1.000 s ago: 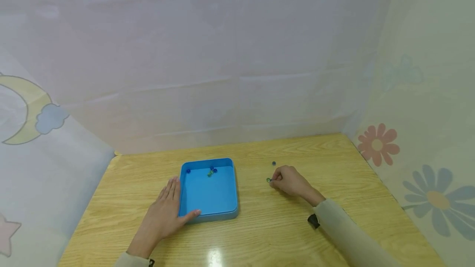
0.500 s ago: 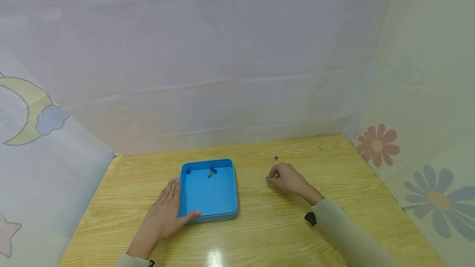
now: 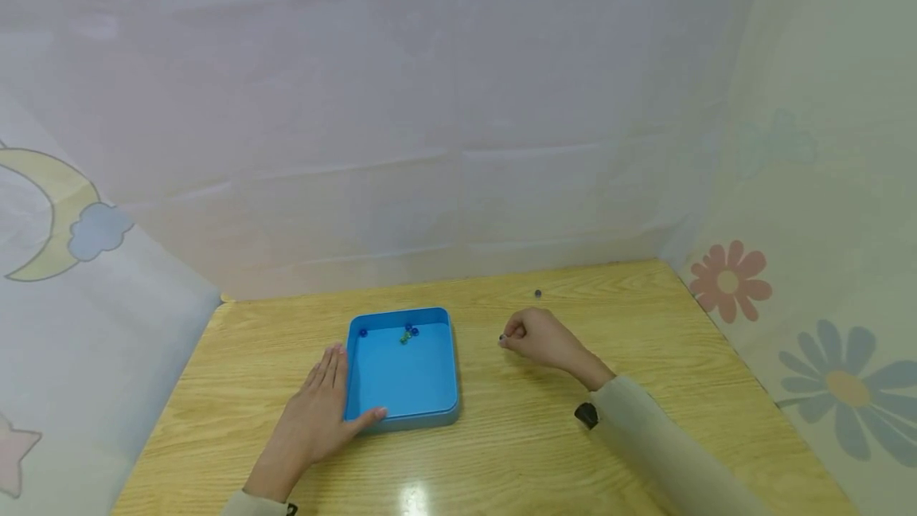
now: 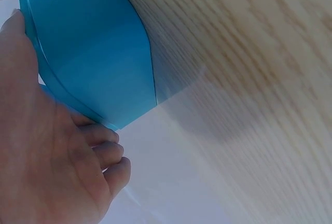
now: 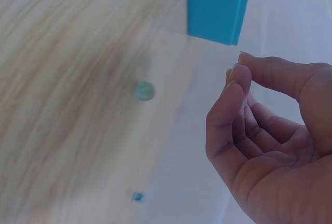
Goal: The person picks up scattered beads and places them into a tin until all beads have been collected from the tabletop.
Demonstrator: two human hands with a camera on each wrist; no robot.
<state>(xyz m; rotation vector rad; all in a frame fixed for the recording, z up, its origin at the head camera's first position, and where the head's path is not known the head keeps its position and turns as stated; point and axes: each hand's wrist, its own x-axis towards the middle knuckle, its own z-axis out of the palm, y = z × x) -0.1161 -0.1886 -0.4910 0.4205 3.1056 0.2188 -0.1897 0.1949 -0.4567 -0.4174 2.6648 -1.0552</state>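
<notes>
My left hand (image 3: pixel 315 408) rests along the left wall of a square blue tray (image 3: pixel 421 420), its thumb on the front rim. In the left wrist view the fingers touch the outside of the tray's wall. Right of the tray, my right hand (image 3: pixel 548 338) pinches a small blue marble (image 3: pixel 503 338) between thumb and forefinger, just above the table; the fingertips mostly cover it. Below this hand in the right wrist view lies a green marble (image 5: pixel 144 91), hidden in the head view. Another blue marble (image 3: pixel 538 293) lies on the table beyond the right hand.
Inside the tray, a blue marble (image 3: pixel 363 333) sits near the back left corner, and several blue and green marbles (image 3: pixel 406 336) cluster by the back wall. The wooden table (image 3: pixel 494 436) meets a pale cloth backdrop (image 3: pixel 458 181) behind and at both sides.
My right hand has moved left and slightly away from me, carrying the pinched marble. The blue marble beyond it has rolled toward the backdrop. My left hand and the tray have stayed put.
</notes>
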